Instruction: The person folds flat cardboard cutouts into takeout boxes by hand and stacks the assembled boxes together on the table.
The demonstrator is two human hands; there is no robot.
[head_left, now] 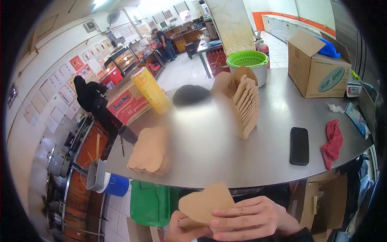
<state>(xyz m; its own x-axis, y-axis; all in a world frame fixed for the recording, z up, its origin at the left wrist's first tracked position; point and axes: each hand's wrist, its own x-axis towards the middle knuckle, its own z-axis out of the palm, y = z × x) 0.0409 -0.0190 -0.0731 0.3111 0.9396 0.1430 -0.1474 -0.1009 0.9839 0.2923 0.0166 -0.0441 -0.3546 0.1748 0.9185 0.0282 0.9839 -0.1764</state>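
Observation:
A brown paperboard food box (207, 201), partly folded with rounded flaps, is held low in front of me, off the table's near edge. My left hand (184, 229) grips its lower left side, thumb and fingers closed on it. Across its right side lie the fingers of my right hand (252, 218), pressed against the board; that thumb is hidden. On the table, a stack of flat brown paperboard blanks (148, 150) lies to the left. Several folded paperboard boxes (246, 107) stand nested in a row farther back.
The steel table (266, 161) carries a black phone (299, 146), red cloth (332, 143), Superfry carton (318, 70), green basket (246, 59) in a white tub, yellow-wrapped roll (151, 89) and Indomie carton (128, 101). A green bin (150, 203) stands below. Two people are farther back.

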